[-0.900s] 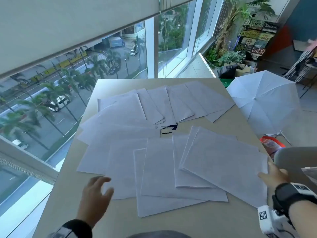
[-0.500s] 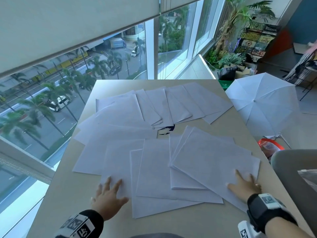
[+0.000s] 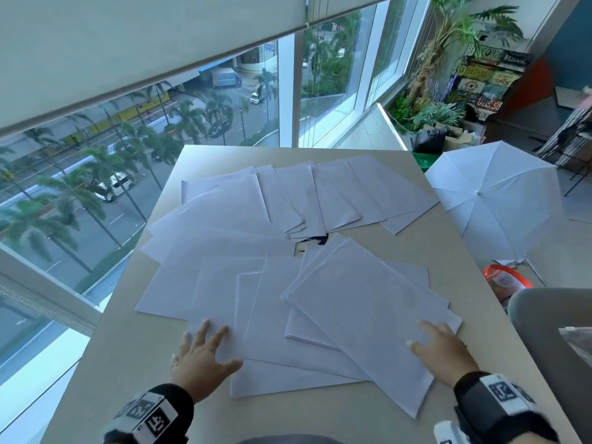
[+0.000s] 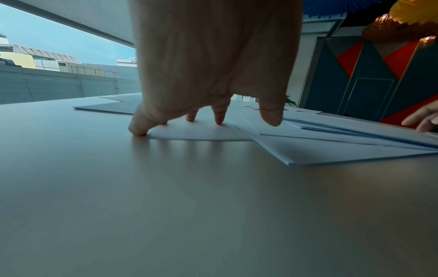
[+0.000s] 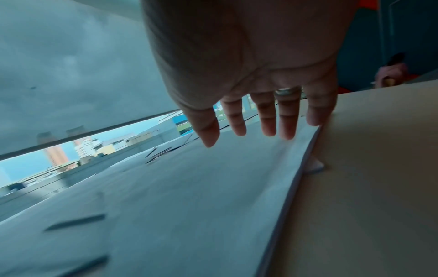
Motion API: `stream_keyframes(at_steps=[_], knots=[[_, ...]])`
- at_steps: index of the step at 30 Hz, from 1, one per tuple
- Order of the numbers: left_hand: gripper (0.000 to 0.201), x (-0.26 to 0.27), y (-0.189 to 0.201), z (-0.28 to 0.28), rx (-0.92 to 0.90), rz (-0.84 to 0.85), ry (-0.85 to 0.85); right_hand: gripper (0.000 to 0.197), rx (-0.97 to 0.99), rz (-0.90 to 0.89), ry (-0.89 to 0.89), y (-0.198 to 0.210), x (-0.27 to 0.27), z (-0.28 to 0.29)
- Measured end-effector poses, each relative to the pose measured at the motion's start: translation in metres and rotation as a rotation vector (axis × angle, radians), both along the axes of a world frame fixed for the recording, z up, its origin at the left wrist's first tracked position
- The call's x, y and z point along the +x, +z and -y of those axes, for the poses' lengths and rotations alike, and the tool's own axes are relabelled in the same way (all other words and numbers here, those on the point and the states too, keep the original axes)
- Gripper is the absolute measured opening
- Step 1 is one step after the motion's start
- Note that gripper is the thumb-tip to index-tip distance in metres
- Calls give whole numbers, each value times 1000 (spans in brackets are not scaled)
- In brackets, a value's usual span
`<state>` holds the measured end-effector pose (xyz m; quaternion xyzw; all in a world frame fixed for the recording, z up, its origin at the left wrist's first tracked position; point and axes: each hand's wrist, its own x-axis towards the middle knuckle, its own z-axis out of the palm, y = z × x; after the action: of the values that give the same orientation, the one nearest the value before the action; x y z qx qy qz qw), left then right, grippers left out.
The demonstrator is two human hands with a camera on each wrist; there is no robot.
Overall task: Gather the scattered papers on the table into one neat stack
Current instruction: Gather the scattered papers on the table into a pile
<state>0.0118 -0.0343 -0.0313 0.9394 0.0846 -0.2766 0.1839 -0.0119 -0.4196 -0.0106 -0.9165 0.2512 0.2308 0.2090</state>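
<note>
Several white paper sheets [image 3: 243, 283] lie fanned and overlapping across the beige table [image 3: 432, 248]. My left hand [image 3: 205, 350] lies flat with spread fingers on the near left sheets [image 4: 196, 131]; its fingertips [image 4: 219, 120] press the paper. My right hand [image 3: 439, 344] rests with straight fingers on the right edge of the top near sheet [image 3: 368, 309]. In the right wrist view that sheet [image 5: 189, 187] curls up slightly along its edge under the fingers [image 5: 265, 120]. Neither hand grips anything.
A far fan of sheets [image 3: 320, 193] covers the table's back half, with a dark printed item [image 3: 312, 241] showing in the gap. A white open umbrella [image 3: 490, 200] stands right of the table. A grey chair back [image 3: 551, 331] is at the right; windows are left.
Both hands came down from the table's sides onto the near sheets and slid them inward; the right-hand sheets have moved left over the middle ones.
</note>
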Motion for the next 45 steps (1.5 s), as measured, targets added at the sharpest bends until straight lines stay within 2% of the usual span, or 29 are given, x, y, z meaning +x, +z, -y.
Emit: stream_keyframes(at_steps=[4, 7, 10, 14, 20, 27, 32, 35, 38, 45], knots=[[89, -1, -1, -2, 22, 5, -19, 59, -27, 86, -132, -7, 33, 28], [106, -2, -2, 2, 61, -43, -44, 69, -26, 85, -172, -11, 56, 43], [122, -4, -2, 9, 117, -116, -69, 88, -51, 4, -63, -19, 71, 42], [126, -6, -8, 10, 144, -139, -73, 98, -108, -105, 64, -32, 75, 15], [116, 1, -9, -6, 137, -121, -69, 102, -127, -126, 175, -38, 60, -42], [89, 20, -13, -46, 116, 31, 21, 84, -24, -102, 348, -25, 51, -89], [73, 34, -26, -75, 127, 154, 141, 91, -20, 51, 243, -18, 73, -76], [62, 36, -29, -81, 155, 195, 232, 102, -47, 9, 194, -19, 83, -66], [59, 33, -29, -76, 156, 164, 292, 107, -64, -47, 195, -22, 85, -66], [61, 44, -24, -80, 46, 165, 292, 92, -44, 42, 222, -20, 90, -99]])
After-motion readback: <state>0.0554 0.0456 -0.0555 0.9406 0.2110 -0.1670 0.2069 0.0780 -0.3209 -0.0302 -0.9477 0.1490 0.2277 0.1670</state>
